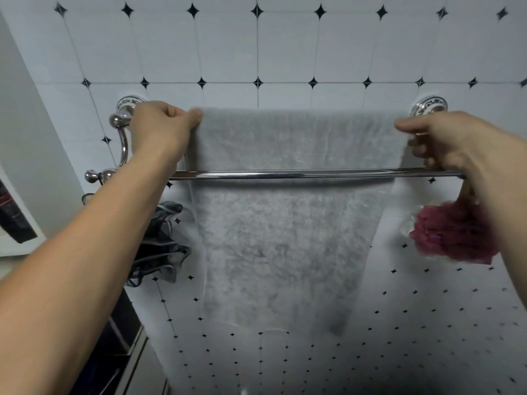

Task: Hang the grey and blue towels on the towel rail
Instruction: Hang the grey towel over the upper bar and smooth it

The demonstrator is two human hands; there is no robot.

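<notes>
Where the white tiled wall [285, 52] with its small black diamonds fills the top of the frame, a grey towel [285, 223] hangs down the middle, draped over the rear bar of a chrome towel rail [285, 175] whose front bar crosses the frame in front of the cloth. The left hand [162, 126], at centre left, is pinched on the towel's upper left corner, thumb on top and fingers curled beneath the fold. The right hand [445, 138], at centre right, grips the upper right corner in the same way, fingers tucked under the edge and just above the front bar. Between the two hands the top fold lies level and stretched flat, and the towel's lower edge falls to the lower middle of the frame. At upper left a round wall mount [128, 102] with a curved chrome bracket [122, 143] carries the rail; its twin mount [430, 105] sits at upper right, just behind the right hand. A dark grey mesh bath sponge [162, 246] hangs at lower left of the towel, partly behind the left forearm, and a dark red bath sponge [453, 232] hangs at right below the front bar.
</notes>
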